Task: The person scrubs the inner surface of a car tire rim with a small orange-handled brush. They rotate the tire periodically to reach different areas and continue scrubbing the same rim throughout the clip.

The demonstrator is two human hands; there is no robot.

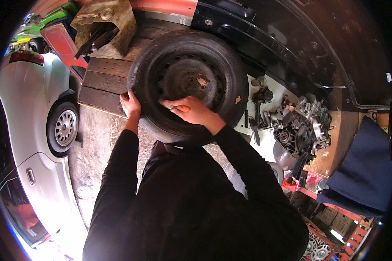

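A black tyre on a dark steel wheel (188, 76) lies flat on a wooden plank bench in front of me. My left hand (130, 104) grips the tyre's outer edge on the left, thumb up on the sidewall. My right hand (195, 112) is over the near side of the wheel, closed around a small tool with an orange handle (183, 108). The tool points left toward the inner sidewall near the rim; its kind is hard to make out. A tan flake (202, 81) lies on the wheel's centre, and another scrap (238, 99) on the right sidewall.
A dirty cloth bag of tools (103, 28) stands at the bench's far left. To the right, a white board (268, 145) holds a brush (254, 132) and greasy engine parts (298, 128). Dark blue fabric (361, 167) lies farther right. A silver car (35, 143) stands on the left.
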